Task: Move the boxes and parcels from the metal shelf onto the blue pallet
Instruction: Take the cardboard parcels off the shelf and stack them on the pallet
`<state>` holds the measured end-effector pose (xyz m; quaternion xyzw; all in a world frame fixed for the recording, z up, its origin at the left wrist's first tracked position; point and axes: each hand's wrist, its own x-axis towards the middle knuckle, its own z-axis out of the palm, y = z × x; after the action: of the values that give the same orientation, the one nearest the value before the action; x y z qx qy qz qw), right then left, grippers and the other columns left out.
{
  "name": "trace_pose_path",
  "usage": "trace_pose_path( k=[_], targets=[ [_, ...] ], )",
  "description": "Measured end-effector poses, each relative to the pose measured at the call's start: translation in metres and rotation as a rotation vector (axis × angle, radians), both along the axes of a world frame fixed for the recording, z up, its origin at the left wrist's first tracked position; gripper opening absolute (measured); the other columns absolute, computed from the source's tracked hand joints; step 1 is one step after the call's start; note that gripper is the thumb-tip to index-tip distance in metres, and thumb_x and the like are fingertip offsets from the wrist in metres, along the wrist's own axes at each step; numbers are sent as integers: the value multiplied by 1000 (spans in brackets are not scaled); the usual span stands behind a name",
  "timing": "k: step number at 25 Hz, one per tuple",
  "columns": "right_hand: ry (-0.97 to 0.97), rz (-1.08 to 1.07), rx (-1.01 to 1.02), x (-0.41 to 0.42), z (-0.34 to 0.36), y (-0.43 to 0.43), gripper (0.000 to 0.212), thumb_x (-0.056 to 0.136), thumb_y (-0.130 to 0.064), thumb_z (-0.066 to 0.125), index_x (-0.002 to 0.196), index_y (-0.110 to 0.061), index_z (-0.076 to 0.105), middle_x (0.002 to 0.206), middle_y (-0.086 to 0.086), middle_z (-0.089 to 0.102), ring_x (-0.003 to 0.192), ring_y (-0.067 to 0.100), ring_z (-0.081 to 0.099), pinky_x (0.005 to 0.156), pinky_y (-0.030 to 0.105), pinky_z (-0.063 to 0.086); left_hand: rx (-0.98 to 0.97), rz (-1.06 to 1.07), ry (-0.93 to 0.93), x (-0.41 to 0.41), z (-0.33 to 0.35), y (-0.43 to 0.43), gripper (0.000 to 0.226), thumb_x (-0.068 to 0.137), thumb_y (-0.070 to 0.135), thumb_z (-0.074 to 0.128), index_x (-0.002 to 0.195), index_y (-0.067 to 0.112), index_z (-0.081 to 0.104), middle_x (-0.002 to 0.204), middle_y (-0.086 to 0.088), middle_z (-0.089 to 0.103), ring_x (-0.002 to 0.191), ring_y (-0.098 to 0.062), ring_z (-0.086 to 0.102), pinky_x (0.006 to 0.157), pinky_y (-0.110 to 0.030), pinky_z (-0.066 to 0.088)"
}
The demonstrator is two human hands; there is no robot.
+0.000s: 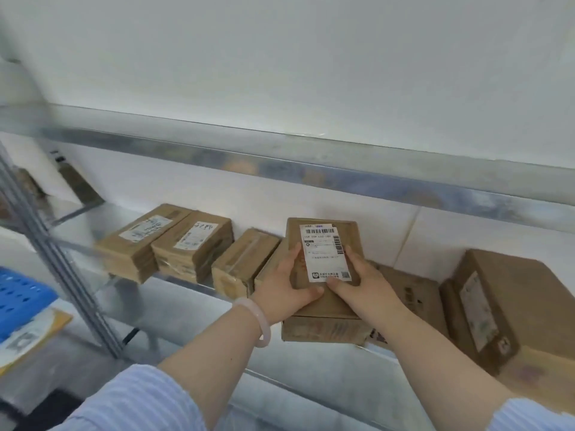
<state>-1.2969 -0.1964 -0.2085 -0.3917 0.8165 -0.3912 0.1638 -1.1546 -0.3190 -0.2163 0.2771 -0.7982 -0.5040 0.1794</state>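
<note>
The shelf (193, 309) runs across the view, and a corner of the blue pallet (21, 293) shows low at the left. A large box (510, 300) sits at the right and three smaller boxes (193, 244) stand in a row at the left. Between them, at the shelf's near edge, is the labelled box (323, 244). The left hand (283, 284) and right hand (364, 281) clasp its sides in a closed grip, thumbs on top. This looks like the pickup step. The next move calls for lifting the box clear and swinging it left and down to the pallet.
</note>
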Motion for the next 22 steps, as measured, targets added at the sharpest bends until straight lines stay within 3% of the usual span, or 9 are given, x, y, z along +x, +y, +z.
trace_pose_path(
  k=[5,10,22],
  targets=[
    [-33,237,-21,84,1,-85,83,80,-53,66,149,-44,22,152,-6,32,137,14,31,111,32,28,-26,232,-3,108,2,-50,108,63,52,77,150,39,13,150,2,34,136,-14,36,113,-39,32],
    [-20,432,-34,185,-1,-178,82,80,-47,69,149,-38,26,150,-5,35,134,11,36,103,22,29,-30,437,21,221,-5,-104,98,75,42,78,150,36,16,149,2,36,134,-13,36,112,-37,32],
    [-125,788,65,483,-43,-381,74,85,-45,64,147,-46,24,146,-7,39,128,13,40,97,28,34,-10,813,-56,525,-33,-232,96,77,45,75,150,40,13,150,10,32,136,-10,30,113,-41,30]
  ],
)
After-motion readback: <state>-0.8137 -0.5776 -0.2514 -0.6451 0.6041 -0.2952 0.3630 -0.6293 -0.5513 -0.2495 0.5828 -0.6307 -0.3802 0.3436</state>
